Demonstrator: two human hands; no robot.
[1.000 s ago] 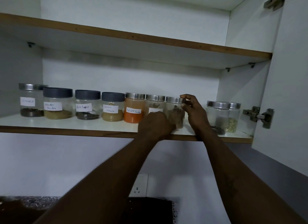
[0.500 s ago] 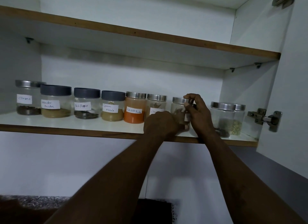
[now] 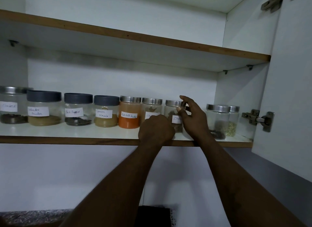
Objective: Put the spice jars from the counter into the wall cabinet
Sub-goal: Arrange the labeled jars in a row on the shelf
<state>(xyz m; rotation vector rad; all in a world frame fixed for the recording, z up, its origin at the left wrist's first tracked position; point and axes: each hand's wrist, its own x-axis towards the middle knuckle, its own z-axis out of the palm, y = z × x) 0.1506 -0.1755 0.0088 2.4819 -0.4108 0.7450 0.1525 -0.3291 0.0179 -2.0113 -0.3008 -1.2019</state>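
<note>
Reaches upward with both bare forearms, converging toward the middle. Holds the left grip (image 3: 156,129) curled, back of it toward the camera, fingers hidden behind the knuckles. Pinches the lid rim of a jar (image 3: 171,111) with the right grip (image 3: 192,120), thumb in front, index finger arched above, other fingers loose.

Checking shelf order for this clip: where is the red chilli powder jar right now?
Head view, left of centre on the lower shelf: the red chilli powder jar stands between the garam masala jar and a steel-lidded jar.
</note>
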